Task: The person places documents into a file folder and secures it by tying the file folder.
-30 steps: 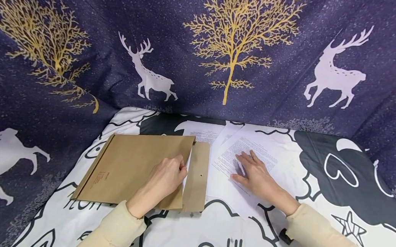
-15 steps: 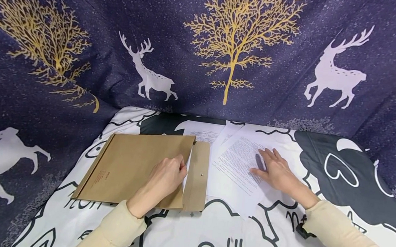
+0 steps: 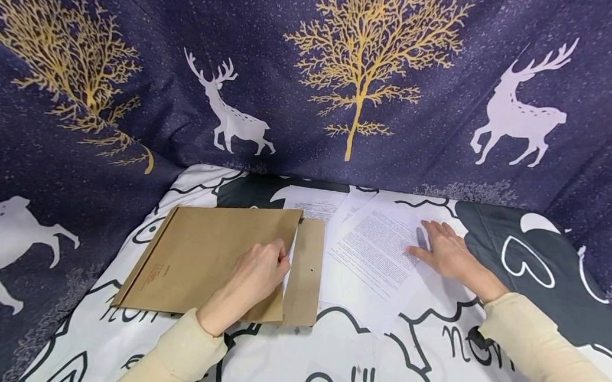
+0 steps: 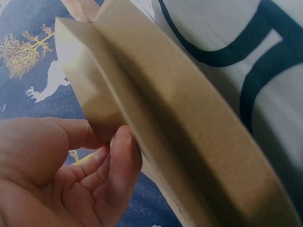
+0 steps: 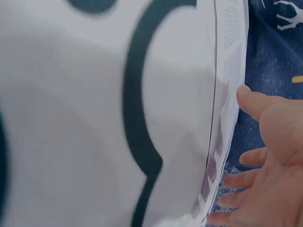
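A brown kraft document envelope lies at the left, its flap folded out to the right. My left hand pinches the upper layer at the envelope's mouth between thumb and fingers; in the left wrist view the hand holds that edge raised from the layer below. A strip of white shows inside the mouth. Printed sheets lie spread to the right of the flap, overlapping at angles. Over their right edge is my right hand, fingers extended and holding nothing; whether it touches the paper I cannot tell.
Everything lies on a white cloth with black cartoon drawings. Behind it hangs a dark blue curtain printed with deer and golden trees. Another printed sheet shows partly behind the envelope.
My right hand has slid from the middle of the printed sheets rightward and slightly away, to their right edge. The left hand and the envelope have stayed in place.
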Demonstrator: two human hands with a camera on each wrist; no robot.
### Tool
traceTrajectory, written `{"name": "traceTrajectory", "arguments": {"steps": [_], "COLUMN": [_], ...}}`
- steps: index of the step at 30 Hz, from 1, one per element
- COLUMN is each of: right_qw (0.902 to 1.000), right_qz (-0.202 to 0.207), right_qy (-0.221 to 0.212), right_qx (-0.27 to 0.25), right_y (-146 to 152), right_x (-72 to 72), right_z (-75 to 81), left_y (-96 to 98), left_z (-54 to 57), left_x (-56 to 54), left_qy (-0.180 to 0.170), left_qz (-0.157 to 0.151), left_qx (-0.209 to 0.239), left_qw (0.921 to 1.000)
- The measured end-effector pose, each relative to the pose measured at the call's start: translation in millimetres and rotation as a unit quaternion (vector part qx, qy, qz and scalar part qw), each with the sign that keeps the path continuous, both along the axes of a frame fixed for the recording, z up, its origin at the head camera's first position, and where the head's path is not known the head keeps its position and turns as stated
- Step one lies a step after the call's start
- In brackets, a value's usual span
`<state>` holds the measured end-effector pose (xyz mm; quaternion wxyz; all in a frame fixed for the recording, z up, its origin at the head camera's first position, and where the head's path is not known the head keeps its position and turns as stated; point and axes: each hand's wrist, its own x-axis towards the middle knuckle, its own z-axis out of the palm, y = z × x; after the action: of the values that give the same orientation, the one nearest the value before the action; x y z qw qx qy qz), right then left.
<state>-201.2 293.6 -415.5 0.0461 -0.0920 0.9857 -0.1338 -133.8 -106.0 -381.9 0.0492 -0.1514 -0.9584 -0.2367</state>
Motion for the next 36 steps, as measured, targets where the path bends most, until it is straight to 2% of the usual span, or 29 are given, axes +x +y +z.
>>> {"name": "traceTrajectory", "arguments": {"steps": [8,15,22,30,36], "right_qw": [0.9997,0.9982,0.9964,0.9950,0.9948], "right_qz": [-0.020,-0.045,-0.061,-0.073,-0.078], "right_qy": [-0.013,-0.038,-0.057,-0.060,-0.056], "right_qx": [-0.009,0.003,0.016,0.032,0.033], "right_y": [11.3,3.8,-3.6,-9.9,-10.4], "right_x": [-23.5,-34.5,-35.8,-33.6,-31.8], "right_z": [4.7,2.0,3.6,6.6,5.2], "left_y": [-0.5,-2.8,-1.9,-2.2,-2.2], "left_z": [2.1,-0.8,-1.4,-2.9,-3.0], "left_x": [-3.9,-2.3,-1.9,-3.2,-3.7], "left_qy": [0.001,0.008,-0.008,-0.001,-0.011], "left_qz": [0.002,0.000,0.003,0.003,0.006], "left_qx": [-0.003,0.006,0.008,0.005,0.005], "left_qw": [1.0000,0.9999,0.9999,1.0000,0.9999]}}
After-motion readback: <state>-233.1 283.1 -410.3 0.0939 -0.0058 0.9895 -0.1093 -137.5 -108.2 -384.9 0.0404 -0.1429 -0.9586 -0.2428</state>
